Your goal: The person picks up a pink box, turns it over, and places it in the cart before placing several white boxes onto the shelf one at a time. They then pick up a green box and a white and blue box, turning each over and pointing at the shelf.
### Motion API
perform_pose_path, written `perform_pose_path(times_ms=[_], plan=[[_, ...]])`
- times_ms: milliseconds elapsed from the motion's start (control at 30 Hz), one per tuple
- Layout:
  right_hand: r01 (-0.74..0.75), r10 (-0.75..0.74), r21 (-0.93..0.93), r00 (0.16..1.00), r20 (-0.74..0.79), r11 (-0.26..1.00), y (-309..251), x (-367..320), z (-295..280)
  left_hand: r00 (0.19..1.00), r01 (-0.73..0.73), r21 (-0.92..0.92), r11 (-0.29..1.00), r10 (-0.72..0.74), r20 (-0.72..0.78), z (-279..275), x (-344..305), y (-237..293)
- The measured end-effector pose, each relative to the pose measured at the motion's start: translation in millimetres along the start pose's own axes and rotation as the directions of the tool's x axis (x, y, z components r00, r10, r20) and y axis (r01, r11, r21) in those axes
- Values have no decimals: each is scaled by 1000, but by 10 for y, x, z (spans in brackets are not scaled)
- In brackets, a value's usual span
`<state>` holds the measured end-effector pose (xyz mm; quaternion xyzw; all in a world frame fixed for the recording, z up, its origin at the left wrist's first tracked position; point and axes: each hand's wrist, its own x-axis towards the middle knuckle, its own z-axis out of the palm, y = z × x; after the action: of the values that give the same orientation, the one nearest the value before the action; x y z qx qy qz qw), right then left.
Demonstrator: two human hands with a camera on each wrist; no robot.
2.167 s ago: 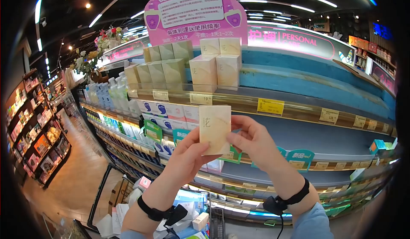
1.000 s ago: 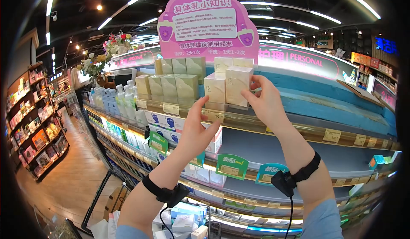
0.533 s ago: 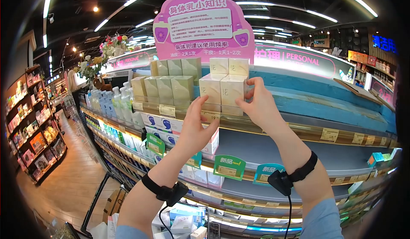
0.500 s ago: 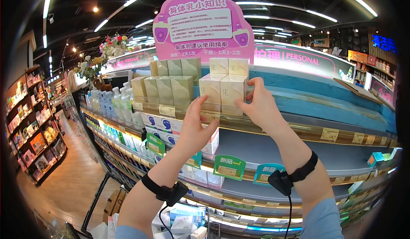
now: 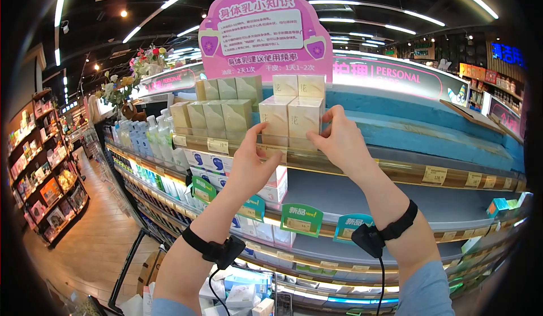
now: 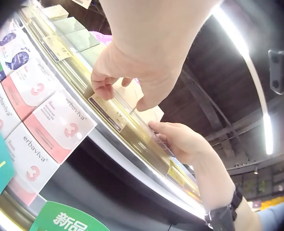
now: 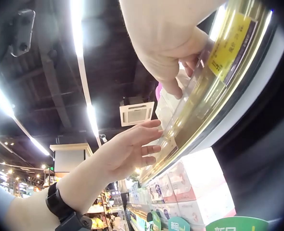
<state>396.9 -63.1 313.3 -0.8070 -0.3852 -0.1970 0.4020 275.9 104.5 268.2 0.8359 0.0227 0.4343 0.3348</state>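
Though clear edging [image 7: 179, 109] fronts the cream box [image 5: 304, 119], right fingers [image 5: 337, 115] pinch it, left fingers [image 5: 256, 130] spread near green boxes [image 5: 236, 117].

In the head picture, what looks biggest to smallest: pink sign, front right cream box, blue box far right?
1. Pink sign
2. Front right cream box
3. Blue box

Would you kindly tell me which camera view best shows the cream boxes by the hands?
The head view, because it faces the cream boxes, four fronts at least partly visible. The left wrist view shows slivers around the left hand; the right wrist view, a pale patch below the right hand.
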Motion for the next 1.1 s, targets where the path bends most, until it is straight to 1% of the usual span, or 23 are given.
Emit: perform_pose_path(times_ms=[33, 67, 100, 133, 167, 233, 300, 333, 400, 500, 533, 600, 667, 700, 733, 767, 800, 867, 933, 967, 1033, 1067, 1100], plan=[[117, -129, -107, 985, -116, 987, -19, -73, -6, 1000, 2, 0, 1000, -2, 2, -14, -24, -1], [217, -266, -225, 939, -216, 950, -39, -151, -8, 999, -28, -28, 999, 27, -28, -33, -61, -10], [216, -265, -225, 940, -216, 950, -51, -242, 0, 997, -58, -55, 997, 55, -59, -53, -108, -16], [375, -419, -194, 854, -308, 907, -61, -356, 20, 997, -59, -55, 997, 55, -60, -107, -195, 63], [524, -548, -179, 735, -400, 833, -70, -486, 46, 998, -29, -113, 993, 23, -50, -190, -336, 195], [615, -604, -68, 737, -305, 785, -100, -830, 139, 1000, 8, -205, 979, -13, -24, -343, -639, 364], [684, -672, 81, 728, -136, 725, -63, -1117, 305, 1000, 24, -237, 971, -27, -9, -494, -973, 437], [680, -669, 93, 732, -128, 727, -35, -1245, 395, 999, 40, -258, 965, -41, 2, -568, -1152, 471], [661, -679, 218, 734, 10, 718, 38, -1453, 601, 997, 77, -274, 959, -77, 12, -700, -1490, 494], [527, -615, 392, 776, 142, 754, 203, -1683, 960, 973, 222, -309, 925, -231, 9, -885, -1953, 449], [490, -607, 421, 767, 208, 764, 252, -1752, 1069, 975, 220, -196, 956, -223, 9, -957, -2079, 386], [456, -596, 442, 760, 258, 773, 376, -1912, 1337, 955, 291, -134, 947, -297, -26, -1048, -2361, 245], [443, -602, 473, 753, 264, 762, 463, -2044, 1590, 894, 439, -77, 895, -444, -64, -1104, -2666, 54], [396, -581, 493, 754, 307, 774, 485, -2125, 1664, 845, 530, -22, 848, -530, -74, -1123, -2800, 1], [335, -542, 488, 750, 380, 806, 476, -2208, 1717, 831, 551, 3, 835, -548, -93, -1133, -2997, -116], [310, -531, 487, 735, 421, 816, 477, -2294, 1775, 750, 657, -44, 752, -659, -66, -1140, -3146, -166], [281, -516, 482, 716, 471, 830, 474, -2367, 1829, 681, 723, -109, 683, -730, -59, -1128, -3312, -220], [206, -489, 498, 682, 544, 842, 451, -2519, 1931, 655, 752, -25, 659, -750, -90, -1075, -3621, -335], [172, -486, 500, 626, 610, 849, 529, -2711, 2067, 566, 822, -32, 569, -822, -68, -1037, -3995, -447], [169, -502, 509, 582, 639, 844, 559, -2788, 2129, 517, 855, -30, 518, -855, -47, -1016, -4124, -515], [155, -511, 506, 486, 709, 849, 641, -2958, 2249, 476, 878, -36, 477, -879, -29, -932, -4324, -555], [143, -508, 506, 472, 720, 850, 681, -3047, 2301, 454, 890, -34, 454, -891, -13, -893, -4420, -571], [171, -487, 461, 434, 758, 871, 717, -3132, 2352, 428, 903, -39, 428, -904, 3, -860, -4518, -608]])
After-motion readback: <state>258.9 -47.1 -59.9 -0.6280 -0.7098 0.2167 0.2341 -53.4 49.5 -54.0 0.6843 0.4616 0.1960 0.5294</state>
